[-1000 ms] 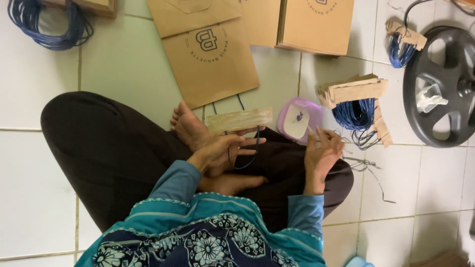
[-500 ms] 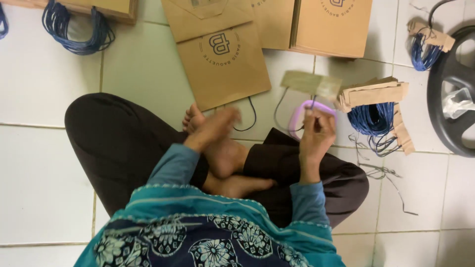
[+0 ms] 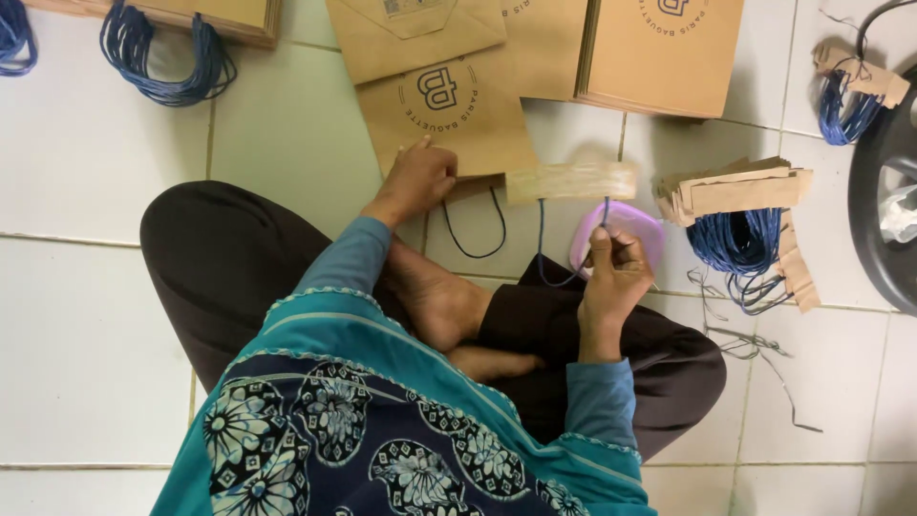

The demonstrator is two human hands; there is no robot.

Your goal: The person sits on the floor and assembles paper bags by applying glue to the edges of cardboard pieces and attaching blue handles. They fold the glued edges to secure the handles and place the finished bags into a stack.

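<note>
I sit cross-legged on a white tiled floor. My left hand [image 3: 417, 179] presses on the near edge of a flat brown paper bag [image 3: 449, 110] in front of me; a dark cord loop hangs from that edge. My right hand [image 3: 614, 272] pinches a blue cord handle fixed to a brown paper strip [image 3: 571, 181], holding the strip up over a purple lidded tub [image 3: 635, 222].
More brown bags [image 3: 659, 53] lie stacked beyond. A pile of paper strips with blue cords [image 3: 740, 205] lies to the right, and another bundle [image 3: 850, 91] farther right. Blue cord bundles [image 3: 162, 57] hang off a bag stack at far left. A dark wheel-shaped object [image 3: 888, 182] sits at the right edge.
My left hand has reached forward from my lap onto the paper bag's edge. My right hand has carried the paper strip with its cord leftward, toward the bag.
</note>
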